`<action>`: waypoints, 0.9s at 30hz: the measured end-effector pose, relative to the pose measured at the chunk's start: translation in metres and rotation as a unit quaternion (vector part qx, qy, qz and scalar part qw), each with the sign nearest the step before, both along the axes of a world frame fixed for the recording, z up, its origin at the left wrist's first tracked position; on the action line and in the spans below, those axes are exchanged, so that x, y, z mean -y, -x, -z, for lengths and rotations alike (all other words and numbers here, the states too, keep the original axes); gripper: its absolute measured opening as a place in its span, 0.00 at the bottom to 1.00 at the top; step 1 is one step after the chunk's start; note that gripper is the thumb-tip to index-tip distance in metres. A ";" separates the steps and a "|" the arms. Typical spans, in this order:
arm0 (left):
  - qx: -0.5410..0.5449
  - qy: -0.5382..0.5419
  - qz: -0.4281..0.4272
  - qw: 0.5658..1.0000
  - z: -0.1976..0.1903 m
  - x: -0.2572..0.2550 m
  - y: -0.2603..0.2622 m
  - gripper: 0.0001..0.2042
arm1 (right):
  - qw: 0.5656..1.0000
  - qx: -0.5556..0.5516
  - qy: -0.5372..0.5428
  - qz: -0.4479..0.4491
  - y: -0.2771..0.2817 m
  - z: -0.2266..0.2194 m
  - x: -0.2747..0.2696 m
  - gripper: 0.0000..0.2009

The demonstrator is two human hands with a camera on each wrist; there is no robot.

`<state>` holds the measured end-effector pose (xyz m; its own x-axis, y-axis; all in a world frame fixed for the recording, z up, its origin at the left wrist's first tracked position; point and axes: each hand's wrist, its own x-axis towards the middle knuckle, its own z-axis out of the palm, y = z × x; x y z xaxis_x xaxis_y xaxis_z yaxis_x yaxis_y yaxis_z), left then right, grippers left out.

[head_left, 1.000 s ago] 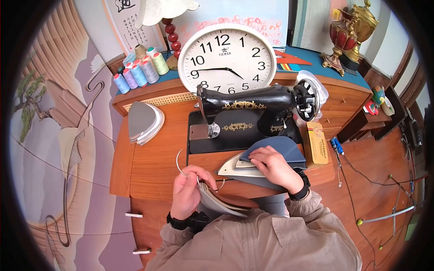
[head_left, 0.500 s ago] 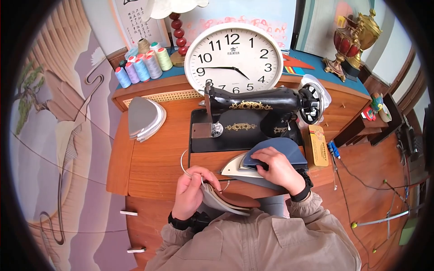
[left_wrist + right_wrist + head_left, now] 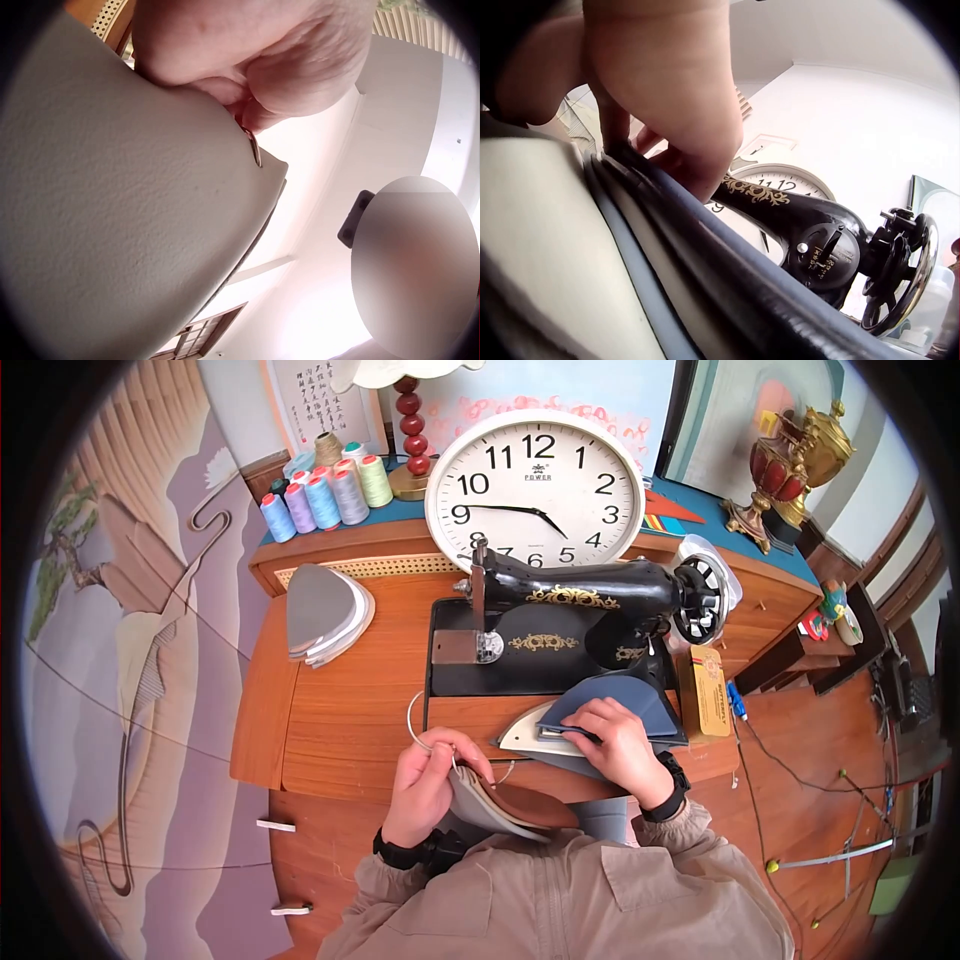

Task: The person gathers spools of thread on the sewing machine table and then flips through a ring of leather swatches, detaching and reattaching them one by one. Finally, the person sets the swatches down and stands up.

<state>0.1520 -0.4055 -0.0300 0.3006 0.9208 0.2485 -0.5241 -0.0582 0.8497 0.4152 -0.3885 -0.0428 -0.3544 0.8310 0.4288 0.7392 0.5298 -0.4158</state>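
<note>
The left hand (image 3: 426,786) pinches the pointed end of a grey and brown stack of leather-like pieces (image 3: 532,806) at the table's front edge. A pale curved wire or cord loop (image 3: 412,712) rises from that grip. In the left wrist view a thin metal ring (image 3: 253,146) passes through the grey piece (image 3: 127,202) under the fingers. The right hand (image 3: 622,752) grips the edge of a blue piece (image 3: 634,704) in a pile with cream pieces (image 3: 520,734). In the right wrist view its fingertips hold the layers' narrow end.
A black sewing machine (image 3: 590,592) stands behind the hands, a yellow box (image 3: 708,692) to its right. Grey and white pieces (image 3: 326,612) lie on the table's left. A large clock (image 3: 540,490), thread spools (image 3: 322,498) and a lamp (image 3: 411,426) stand at the back.
The right fingers have closed round the blue piece's edge and lifted it slightly from the cream pieces. The left hand keeps its pinch. The head view has shifted a little.
</note>
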 end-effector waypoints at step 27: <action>-0.041 -0.003 0.013 0.999 -0.002 0.000 -0.024 0.16 | 0.998 -0.065 -0.016 -0.001 -0.008 0.005 0.002 0.07</action>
